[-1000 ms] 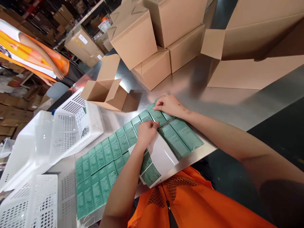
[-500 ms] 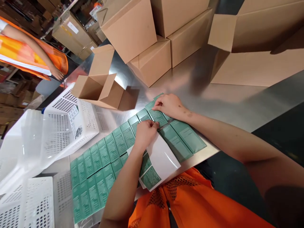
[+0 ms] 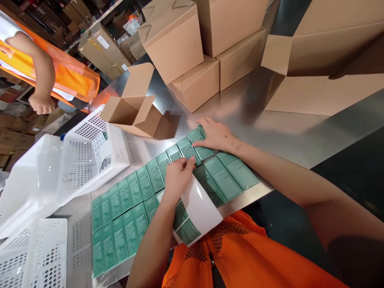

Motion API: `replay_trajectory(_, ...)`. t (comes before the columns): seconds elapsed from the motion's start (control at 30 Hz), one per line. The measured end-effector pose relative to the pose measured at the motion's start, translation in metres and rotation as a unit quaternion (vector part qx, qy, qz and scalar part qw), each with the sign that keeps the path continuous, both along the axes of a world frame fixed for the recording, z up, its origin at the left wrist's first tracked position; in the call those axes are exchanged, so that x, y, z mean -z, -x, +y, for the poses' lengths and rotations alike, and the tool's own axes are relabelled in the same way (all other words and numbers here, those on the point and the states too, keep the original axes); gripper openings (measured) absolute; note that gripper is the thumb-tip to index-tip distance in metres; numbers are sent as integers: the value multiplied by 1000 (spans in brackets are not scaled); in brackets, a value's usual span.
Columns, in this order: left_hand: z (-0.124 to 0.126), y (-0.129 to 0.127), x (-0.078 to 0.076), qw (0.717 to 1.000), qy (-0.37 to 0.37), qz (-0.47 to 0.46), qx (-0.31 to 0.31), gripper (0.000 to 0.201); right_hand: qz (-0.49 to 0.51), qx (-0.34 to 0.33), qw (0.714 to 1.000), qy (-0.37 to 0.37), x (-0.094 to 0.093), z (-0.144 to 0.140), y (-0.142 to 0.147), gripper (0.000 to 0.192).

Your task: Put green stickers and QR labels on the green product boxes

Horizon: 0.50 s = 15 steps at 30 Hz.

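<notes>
Rows of small green boxes (image 3: 129,200) lie flat on a shiny steel table (image 3: 300,136), printed sides up. My right hand (image 3: 217,136) presses flat on the boxes at the far end of the upper row. My left hand (image 3: 177,178) rests on a white label sheet (image 3: 201,212) that still carries green labels, fingers curled at its upper edge beside the row. The sheet curls over the table's near edge above my orange vest. Two larger green boxes (image 3: 228,174) lie to the right of my left hand.
An open small carton (image 3: 132,114) stands behind the rows. Closed cartons (image 3: 192,52) are stacked further back, and a big open carton (image 3: 324,72) sits at right. White perforated baskets (image 3: 90,152) crowd the left. Another person in an orange vest (image 3: 42,80) stands far left.
My right hand has flattened and slid slightly onto the row's end. My left hand has shifted a little left along the sheet. The other person's arm has dropped lower.
</notes>
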State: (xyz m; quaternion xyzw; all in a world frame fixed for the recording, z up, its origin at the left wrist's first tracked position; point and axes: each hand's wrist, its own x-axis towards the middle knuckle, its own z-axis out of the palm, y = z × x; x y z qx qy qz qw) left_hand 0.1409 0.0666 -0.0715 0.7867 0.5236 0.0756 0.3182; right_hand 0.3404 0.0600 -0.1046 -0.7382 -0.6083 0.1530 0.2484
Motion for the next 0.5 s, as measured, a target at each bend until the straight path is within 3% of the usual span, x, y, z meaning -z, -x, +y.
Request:
replay_trajectory(0.1, 1, 20, -6, 992, -28, -62, -102, 45, 31, -107, 994, -3, -1, -7, -8, 107)
replay_trajectory(0.17, 4, 30, -9, 982, -35, -101, -154, 45, 56, -144, 988, 1, -1, -11, -14, 111)
replay_trajectory(0.3, 6, 42, -15, 960, -86, -176, -202, 45, 175, -125, 977, 11, -12, -25, -18, 97)
replay_trajectory(0.4, 4, 44, -18, 944, -140, -198, -222, 44, 273, -105, 956, -29, -33, -56, 4, 79)
replay_trajectory(0.5, 5, 44, -17, 926, -182, -228, -241, 43, 306, -117, 944, -47, -46, -94, 47, 84)
